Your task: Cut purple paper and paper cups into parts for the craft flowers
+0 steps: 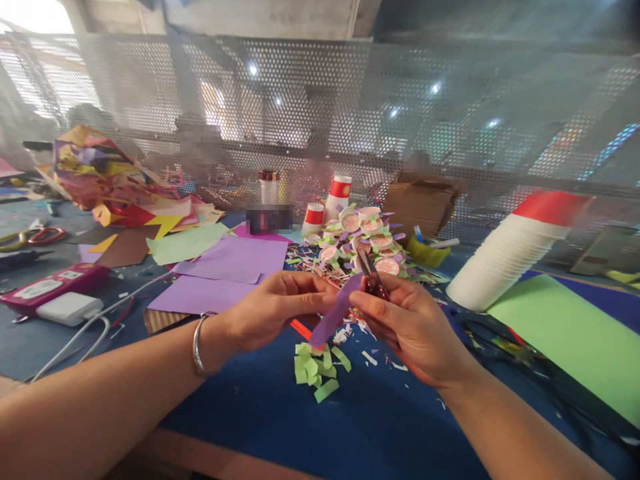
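My left hand [295,303] pinches a narrow strip of purple paper [334,315], which hangs down at a slant between my two hands. In my right hand [400,320] is a small pair of scissors [371,275], its blades pointing up and away from me; the right thumb also touches the strip. Below on the blue table lies a small heap of light green paper pieces [314,368]. A red stick-like thing [301,328] shows partly behind the strip. Beyond my hands stands a pile of round, printed white paper pieces with green and purple tabs [367,230].
Purple sheets [235,257] and a green sheet [187,245] lie left of centre. A magenta box-like device [60,287] with a white adapter [70,309] and cable is at left. Stacked paper cups [505,260] lean at right by a green sheet [575,340]. A perforated screen [300,100] closes the back.
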Demonstrator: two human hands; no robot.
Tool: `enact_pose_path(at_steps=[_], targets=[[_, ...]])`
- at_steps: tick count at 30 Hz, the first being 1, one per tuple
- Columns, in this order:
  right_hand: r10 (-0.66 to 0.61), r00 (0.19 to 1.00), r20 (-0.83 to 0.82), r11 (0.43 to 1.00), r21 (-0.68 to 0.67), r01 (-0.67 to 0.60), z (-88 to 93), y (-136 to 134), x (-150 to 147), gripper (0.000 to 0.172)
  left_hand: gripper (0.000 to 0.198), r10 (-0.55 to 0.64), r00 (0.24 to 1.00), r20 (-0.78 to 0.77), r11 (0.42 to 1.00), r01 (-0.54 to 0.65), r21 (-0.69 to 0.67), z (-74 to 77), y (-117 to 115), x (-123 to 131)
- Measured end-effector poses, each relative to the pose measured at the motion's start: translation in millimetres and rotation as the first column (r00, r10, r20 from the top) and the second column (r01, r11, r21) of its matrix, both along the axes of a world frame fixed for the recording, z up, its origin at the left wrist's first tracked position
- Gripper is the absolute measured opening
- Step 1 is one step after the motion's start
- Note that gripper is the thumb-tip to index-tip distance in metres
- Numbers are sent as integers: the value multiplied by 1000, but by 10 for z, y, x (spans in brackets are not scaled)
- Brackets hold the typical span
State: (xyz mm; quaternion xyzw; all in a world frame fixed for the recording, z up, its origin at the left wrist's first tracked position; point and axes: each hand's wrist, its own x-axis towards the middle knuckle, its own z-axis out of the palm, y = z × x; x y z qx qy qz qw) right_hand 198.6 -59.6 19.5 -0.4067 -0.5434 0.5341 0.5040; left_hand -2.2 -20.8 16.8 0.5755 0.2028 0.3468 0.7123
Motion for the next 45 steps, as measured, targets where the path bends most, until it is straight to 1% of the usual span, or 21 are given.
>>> enact_pose_path(at_steps=[3,4,7,9,11,13,16,19,21,26,31,37,41,45], targets=[[-17,999,28,1000,5,17,-28,17,14,18,9,26,999,-18,995,-24,98,-8,-6,20],[-20,999,29,1000,6,20,-35,22,15,19,11,32,999,-14,993,-30,117,-15,-11,27],[-26,999,23,1000,16,26,-53,38,17,19,29,46,999,14,982,-48,180,-35,-35,36],[-31,999,19,999,20,31,-67,46,17,20,34,34,999,16,965,-37,260,-41,-56,32],[-40,999,15,999,21,39,-78,51,17,22,29,21,1000,-11,937,-16,348,-42,-77,24],[-44,999,17,999,23,44,-83,53,15,25,20,21,998,-63,918,6,397,-41,-88,17],[-66,997,33,997,30,65,-71,54,15,27,17,62,994,-87,921,-23,389,-39,-66,8],[-91,995,50,995,53,88,-51,62,30,30,24,93,995,-34,941,-77,330,-30,6,-7],[-92,994,62,994,65,88,-46,71,43,32,27,94,996,-8,952,-88,293,-19,62,-22],[-81,991,103,996,55,75,-60,80,31,34,29,122,992,25,956,-124,266,7,124,-41],[-77,991,110,997,28,75,-72,69,-3,33,28,130,991,39,944,-135,300,18,105,-39],[-31,976,214,999,24,26,-64,60,4,36,31,177,984,15,920,-171,354,21,94,-28],[9,953,303,999,30,-19,-57,59,15,40,36,225,974,2,887,-206,413,20,76,-23],[1,929,369,999,30,-13,-69,65,42,44,42,280,959,-34,849,-231,474,15,81,-34]])
